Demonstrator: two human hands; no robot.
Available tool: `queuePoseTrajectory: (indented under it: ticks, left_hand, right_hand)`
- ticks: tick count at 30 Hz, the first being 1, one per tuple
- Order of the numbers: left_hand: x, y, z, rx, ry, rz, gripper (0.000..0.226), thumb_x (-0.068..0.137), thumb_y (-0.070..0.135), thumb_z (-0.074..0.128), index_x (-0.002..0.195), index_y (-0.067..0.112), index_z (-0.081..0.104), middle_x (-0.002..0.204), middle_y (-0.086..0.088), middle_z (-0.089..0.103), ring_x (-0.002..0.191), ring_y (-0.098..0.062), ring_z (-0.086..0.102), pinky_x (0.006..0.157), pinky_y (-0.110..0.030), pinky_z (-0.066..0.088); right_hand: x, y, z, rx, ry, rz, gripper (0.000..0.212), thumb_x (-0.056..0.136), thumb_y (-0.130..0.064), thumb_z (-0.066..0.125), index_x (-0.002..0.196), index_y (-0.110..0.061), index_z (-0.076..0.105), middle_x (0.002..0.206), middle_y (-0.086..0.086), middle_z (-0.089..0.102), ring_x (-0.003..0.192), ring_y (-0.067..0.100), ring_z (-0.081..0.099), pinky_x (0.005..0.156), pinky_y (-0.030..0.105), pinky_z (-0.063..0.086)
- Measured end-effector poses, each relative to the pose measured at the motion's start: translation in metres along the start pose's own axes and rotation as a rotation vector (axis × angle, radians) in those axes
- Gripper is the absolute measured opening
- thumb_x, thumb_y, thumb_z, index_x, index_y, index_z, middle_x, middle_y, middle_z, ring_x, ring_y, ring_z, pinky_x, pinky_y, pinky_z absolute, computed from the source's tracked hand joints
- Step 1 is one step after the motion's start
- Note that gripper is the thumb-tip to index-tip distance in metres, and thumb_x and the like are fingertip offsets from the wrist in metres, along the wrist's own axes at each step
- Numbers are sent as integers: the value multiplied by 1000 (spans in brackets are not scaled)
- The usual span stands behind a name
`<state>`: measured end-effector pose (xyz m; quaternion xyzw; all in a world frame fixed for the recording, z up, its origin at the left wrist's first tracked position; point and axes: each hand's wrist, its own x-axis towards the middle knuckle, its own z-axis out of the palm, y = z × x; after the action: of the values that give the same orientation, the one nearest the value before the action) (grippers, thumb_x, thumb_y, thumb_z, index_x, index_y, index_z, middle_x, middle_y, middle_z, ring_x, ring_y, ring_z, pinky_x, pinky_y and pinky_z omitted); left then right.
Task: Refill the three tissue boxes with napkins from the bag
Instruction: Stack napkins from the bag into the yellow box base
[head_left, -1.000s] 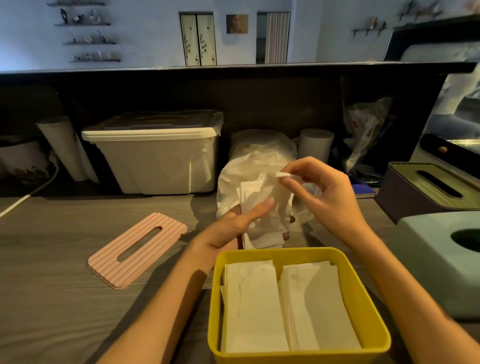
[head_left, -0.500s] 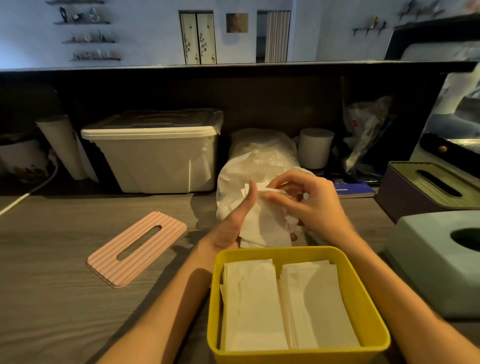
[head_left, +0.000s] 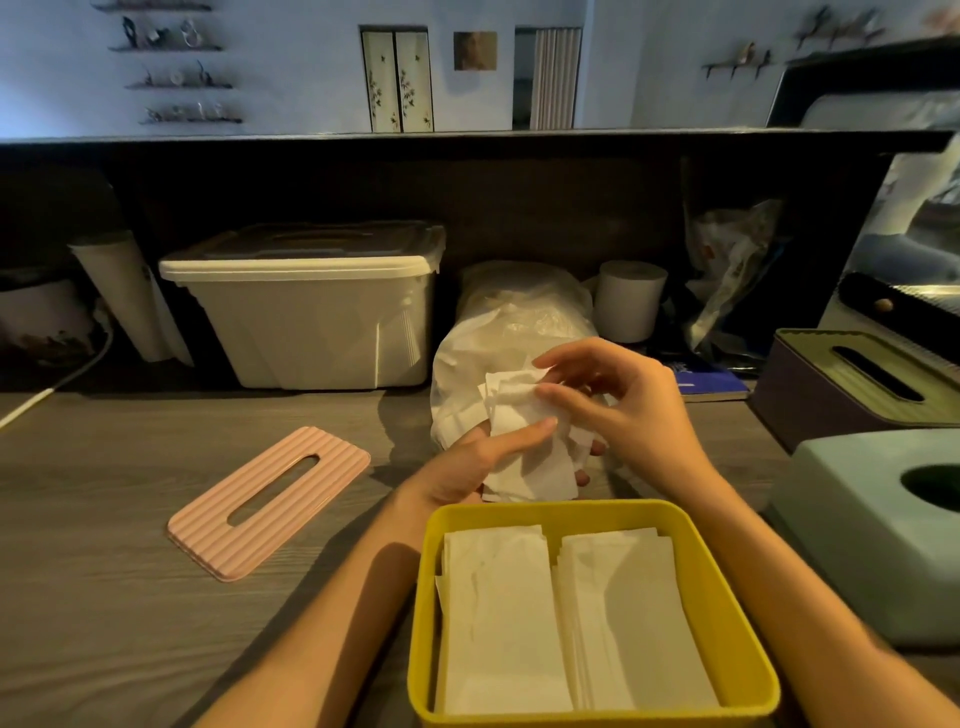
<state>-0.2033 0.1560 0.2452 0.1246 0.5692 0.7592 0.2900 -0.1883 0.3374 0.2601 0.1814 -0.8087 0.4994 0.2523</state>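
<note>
An open yellow tissue box (head_left: 737, 613) stands in front of me with two stacks of white napkins (head_left: 561, 623) lying side by side inside. Its pink ribbed lid (head_left: 270, 499) lies on the table to the left. Behind the box sits the clear plastic bag (head_left: 514, 322) of napkins. Just in front of the bag, my left hand (head_left: 483, 457) holds a small bunch of napkins (head_left: 524, 441) from below, thumb on top. My right hand (head_left: 623, 405) pinches the upper edge of that bunch. A pale green tissue box (head_left: 852, 545) and a purple box with an olive lid (head_left: 831, 384) stand at the right.
A large cream storage bin (head_left: 311, 317) stands at the back left, beside a paper roll (head_left: 130, 296). Another white roll (head_left: 628, 301) and a crumpled plastic bag (head_left: 727, 280) stand behind the napkin bag. A white cable (head_left: 47, 389) crosses the far left of the wooden table (head_left: 104, 597).
My right hand has dropped from a raised pinch down onto the bunch in my left hand. Both hands have drawn together over the napkins just behind the yellow box.
</note>
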Motion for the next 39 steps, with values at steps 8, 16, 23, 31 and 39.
queuePoseTrajectory:
  ticks: [8,16,23,31,39]
  left_hand:
    - [-1,5,-9,-40,-41,-30,30,90,24,67,119,30,59,96,-6,79,85,-22,77,64,-33,61]
    - [-7,9,-5,-47,-108,-71,27,87,23,64,113,20,62,91,-12,77,80,-23,76,68,-35,63]
    - [-6,7,-6,-76,-46,-88,23,95,25,60,115,21,70,112,-15,74,99,-28,73,90,-45,59]
    - [0,7,2,-206,59,-51,44,104,32,40,91,17,79,74,-14,75,63,-24,74,54,-30,60]
    - [1,6,3,-119,93,-39,49,99,57,43,104,24,79,107,-11,77,96,-22,75,83,-36,58]
  right_hand:
    - [4,8,-12,-174,81,94,27,94,-38,69,119,-32,68,109,-24,67,104,-9,61,80,5,49]
    - [4,8,-11,40,125,171,14,95,-29,70,109,-27,74,99,-13,74,94,-1,69,71,14,55]
    - [8,-4,-22,89,397,25,23,101,-24,63,120,-13,71,105,-3,74,101,8,71,77,20,58]
    - [5,-11,-18,362,-27,254,23,97,-31,63,116,-21,72,77,-11,71,66,1,64,58,12,47]
    - [6,5,0,-218,-104,-2,16,96,-31,67,110,-36,72,107,-30,66,101,-3,61,85,11,50]
